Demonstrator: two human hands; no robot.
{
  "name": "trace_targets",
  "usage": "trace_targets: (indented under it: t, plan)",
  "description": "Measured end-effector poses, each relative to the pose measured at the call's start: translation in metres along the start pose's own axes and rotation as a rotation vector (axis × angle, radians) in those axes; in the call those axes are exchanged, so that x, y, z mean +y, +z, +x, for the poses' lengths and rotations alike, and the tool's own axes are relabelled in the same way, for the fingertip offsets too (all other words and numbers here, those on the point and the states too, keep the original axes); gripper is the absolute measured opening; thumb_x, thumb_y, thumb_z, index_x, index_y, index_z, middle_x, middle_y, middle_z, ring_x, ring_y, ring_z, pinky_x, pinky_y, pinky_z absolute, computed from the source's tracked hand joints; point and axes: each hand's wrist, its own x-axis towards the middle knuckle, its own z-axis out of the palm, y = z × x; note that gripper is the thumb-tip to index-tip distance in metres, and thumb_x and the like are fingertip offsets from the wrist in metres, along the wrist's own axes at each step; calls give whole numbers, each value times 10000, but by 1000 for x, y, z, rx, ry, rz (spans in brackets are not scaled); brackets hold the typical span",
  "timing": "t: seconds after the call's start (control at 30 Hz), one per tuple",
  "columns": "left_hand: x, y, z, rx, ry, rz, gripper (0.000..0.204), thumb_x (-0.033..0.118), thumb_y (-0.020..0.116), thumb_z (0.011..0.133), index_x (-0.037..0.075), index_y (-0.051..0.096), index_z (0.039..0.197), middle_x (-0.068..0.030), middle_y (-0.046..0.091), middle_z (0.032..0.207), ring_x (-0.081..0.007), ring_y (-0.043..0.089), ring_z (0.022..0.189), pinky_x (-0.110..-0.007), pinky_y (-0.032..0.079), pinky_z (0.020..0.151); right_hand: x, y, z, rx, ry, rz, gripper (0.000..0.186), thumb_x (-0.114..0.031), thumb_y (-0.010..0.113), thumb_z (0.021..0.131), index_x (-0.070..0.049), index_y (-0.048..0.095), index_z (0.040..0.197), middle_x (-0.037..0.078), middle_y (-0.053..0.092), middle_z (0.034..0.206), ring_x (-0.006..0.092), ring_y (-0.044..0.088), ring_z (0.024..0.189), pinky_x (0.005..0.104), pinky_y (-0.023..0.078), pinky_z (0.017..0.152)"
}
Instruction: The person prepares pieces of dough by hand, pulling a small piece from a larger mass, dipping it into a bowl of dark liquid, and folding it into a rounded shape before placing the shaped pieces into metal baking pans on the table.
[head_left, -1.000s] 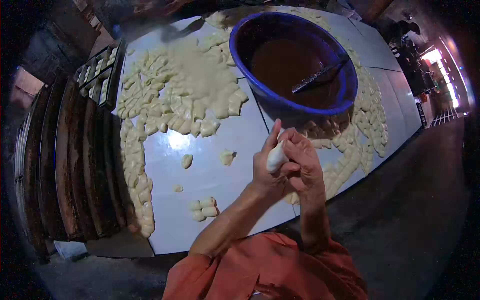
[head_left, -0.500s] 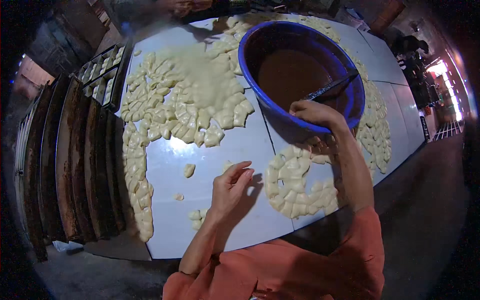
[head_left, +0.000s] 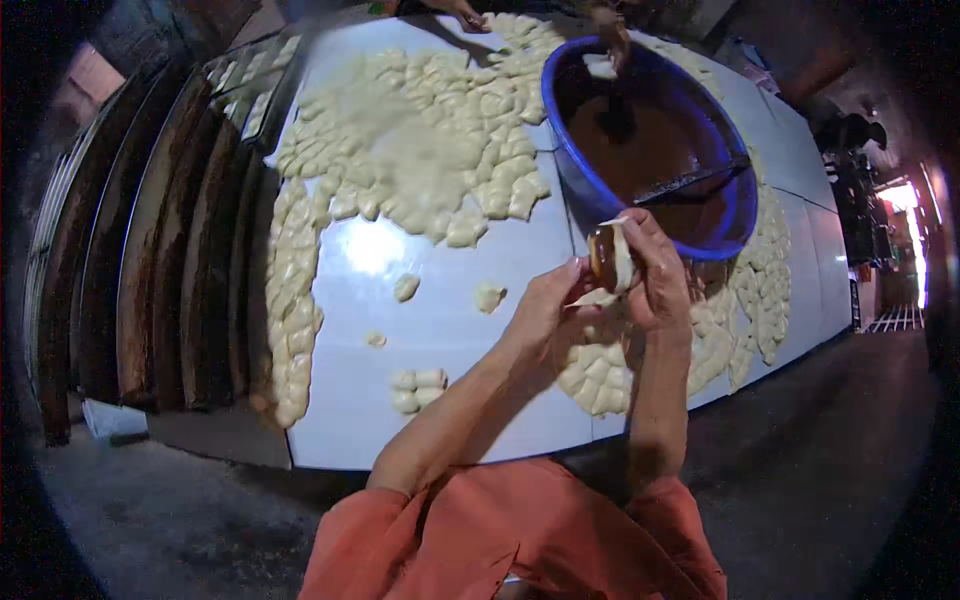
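Note:
My right hand point(head_left: 650, 270) grips a pale dough piece point(head_left: 622, 258) carrying a lump of glossy brown filling point(head_left: 600, 258), just outside the blue tub's near rim point(head_left: 580, 190). My left hand point(head_left: 548, 300) pinches the lower flap of the same piece from the left. The tub holds brown paste point(head_left: 630, 140), with a dark flat tool point(head_left: 695, 175) lying across its right part. Many pale dough pieces point(head_left: 420, 130) lie in dense patches on the white table point(head_left: 360, 350); a small group point(head_left: 417, 385) sits near the front edge, left of my forearms.
Dark, stained long trays point(head_left: 150, 260) lean in a row along the left, with a tray of pale pieces point(head_left: 255, 90) behind. Another person's hand point(head_left: 465, 18) is at the far edge; a hand holding something white point(head_left: 600, 65) hangs over the tub. Dark equipment point(head_left: 848, 170) stands right.
My right hand has come back out of the tub, the dough now showing brown filling. My left hand rose to meet it. A co-worker's hand appeared over the tub, and the view shifted.

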Motion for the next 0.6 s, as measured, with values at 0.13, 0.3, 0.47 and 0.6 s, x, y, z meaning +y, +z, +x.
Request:
trace_targets:
  t: [0.13, 0.3, 0.47, 0.6]
  plan:
    - [-8, -19, -19, 72, -12, -219, 328, 330, 545, 1012, 43, 633, 1143, -51, 683, 1054, -146, 642, 968, -328, 540, 849, 46, -6, -15, -1, 27, 68, 155, -117, 598, 967, -45, 553, 1096, 43, 647, 957, 119, 663, 883, 259, 544, 787]
    - [2, -68, -46, 330, 153, -155, 217, 125, 670, 925, -49, 644, 1051, -117, 679, 879, -194, 657, 749, -353, 563, 675, 73, 11, -42, -136, 147, 33, 292, -54, 637, 885, -12, 544, 1158, 90, 637, 1065, 139, 636, 965, 277, 525, 853]
    - [10, -77, -66, 409, 204, -106, 223, 84, 692, 907, -72, 665, 1064, -127, 684, 883, -175, 655, 730, -305, 562, 660, 107, 59, -62, -88, -370, -871, 465, -83, 758, 824, -19, 574, 1246, 150, 545, 1264, 213, 628, 1034, 290, 520, 877]
    - [10, -87, -72, 414, 270, 54, 281, 169, 705, 922, -44, 707, 1105, -72, 716, 919, -100, 633, 770, -217, 507, 676, 124, 73, -69, 43, -406, -947, 336, -102, 739, 856, -19, 647, 1169, 145, 573, 1204, 235, 635, 968, 305, 533, 806]
